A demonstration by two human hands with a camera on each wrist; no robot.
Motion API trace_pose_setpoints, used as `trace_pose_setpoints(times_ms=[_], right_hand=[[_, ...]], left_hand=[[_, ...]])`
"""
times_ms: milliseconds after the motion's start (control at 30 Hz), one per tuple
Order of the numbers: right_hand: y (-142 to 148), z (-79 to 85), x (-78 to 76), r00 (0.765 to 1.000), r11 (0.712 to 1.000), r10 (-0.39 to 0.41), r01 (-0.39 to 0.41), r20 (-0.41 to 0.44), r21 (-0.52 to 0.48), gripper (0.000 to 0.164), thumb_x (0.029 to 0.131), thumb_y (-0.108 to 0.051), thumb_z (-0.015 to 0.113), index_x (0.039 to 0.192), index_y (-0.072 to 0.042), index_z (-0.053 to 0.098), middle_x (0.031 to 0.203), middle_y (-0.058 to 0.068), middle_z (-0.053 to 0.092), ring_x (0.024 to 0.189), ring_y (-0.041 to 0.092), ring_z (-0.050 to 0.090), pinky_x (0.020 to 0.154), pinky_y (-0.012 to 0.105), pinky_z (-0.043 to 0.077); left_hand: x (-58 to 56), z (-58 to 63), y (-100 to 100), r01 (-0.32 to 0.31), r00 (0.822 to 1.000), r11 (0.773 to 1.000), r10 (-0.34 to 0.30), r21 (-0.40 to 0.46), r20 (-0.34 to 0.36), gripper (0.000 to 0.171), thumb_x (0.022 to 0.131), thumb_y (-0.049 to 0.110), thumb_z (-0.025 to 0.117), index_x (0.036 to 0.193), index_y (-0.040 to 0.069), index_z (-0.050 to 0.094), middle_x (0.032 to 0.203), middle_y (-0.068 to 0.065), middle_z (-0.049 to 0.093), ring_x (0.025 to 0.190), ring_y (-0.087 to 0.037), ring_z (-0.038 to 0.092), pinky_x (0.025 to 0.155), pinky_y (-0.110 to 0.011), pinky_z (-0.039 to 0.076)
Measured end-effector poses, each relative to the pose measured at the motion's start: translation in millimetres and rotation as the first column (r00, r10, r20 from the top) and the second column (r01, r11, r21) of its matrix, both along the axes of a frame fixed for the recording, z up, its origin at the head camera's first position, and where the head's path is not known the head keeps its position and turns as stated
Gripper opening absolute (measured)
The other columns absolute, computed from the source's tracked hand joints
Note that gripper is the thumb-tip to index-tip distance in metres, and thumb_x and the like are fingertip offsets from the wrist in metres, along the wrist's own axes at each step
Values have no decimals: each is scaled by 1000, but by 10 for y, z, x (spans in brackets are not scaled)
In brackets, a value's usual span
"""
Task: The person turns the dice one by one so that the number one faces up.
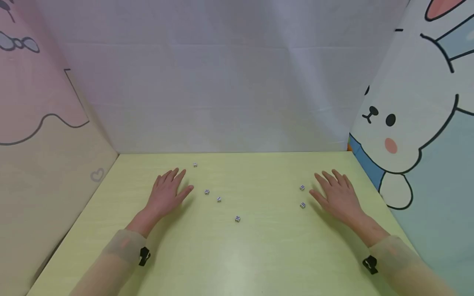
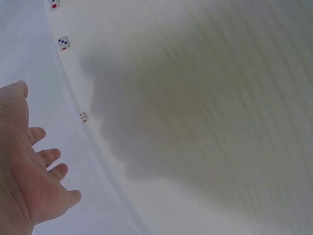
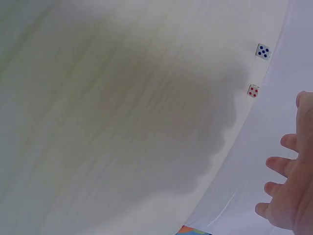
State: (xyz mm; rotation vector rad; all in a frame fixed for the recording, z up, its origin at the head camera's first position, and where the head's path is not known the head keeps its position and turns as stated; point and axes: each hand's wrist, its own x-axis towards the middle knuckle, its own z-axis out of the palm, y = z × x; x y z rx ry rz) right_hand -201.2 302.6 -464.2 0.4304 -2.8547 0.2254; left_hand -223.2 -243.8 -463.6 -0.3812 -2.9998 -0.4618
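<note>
Small white dice lie scattered over a pale yellow table (image 1: 259, 250). My left hand (image 1: 166, 195) hovers over the left side, fingers extended and thumb apart, holding nothing. Nearest it are a die at the back (image 1: 195, 165), a die right of the thumb (image 1: 207, 192) and another die (image 1: 219, 200). A further die (image 1: 238, 219) lies near the middle. On the right, my right hand (image 1: 338, 197) also hangs above the table with spread fingers and nothing in it. Just left of its thumb are an upper die (image 1: 302, 187) and a lower die (image 1: 302, 205). Both wrist views show dice apart from the fingers.
A white cloth wall (image 1: 229, 90) rises behind the table's back edge. Cartoon-printed cloth stands on both sides, with a pink and beige panel (image 1: 40, 94) at left and a rabbit panel (image 1: 437, 164) at right. Each wrist wears a strap with a black piece (image 1: 145, 255).
</note>
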Motion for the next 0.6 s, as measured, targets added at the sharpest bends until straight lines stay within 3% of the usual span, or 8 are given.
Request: trace_pose_setpoints(times_ms=[433,600], right_hand=[[-85,9,-27,997,998,55,-56,-58,-27,56,99,-37,66,142,-2,58,143,25,54,141,48,33,114,66,22],[-122,29,-2,994,995,88,-91,-67,-34,54,98,-35,68,139,-2,60,140,24,56,140,48,36,113,66,25]], left_hand=[[-69,1,78,5,998,998,0,68,-66,66,104,45,56,153,2,44,155,-26,40,143,-46,32,116,-64,20],[-77,4,108,7,999,997,-4,72,-39,61,103,42,60,149,4,51,153,-24,43,141,-46,35,115,-63,26]])
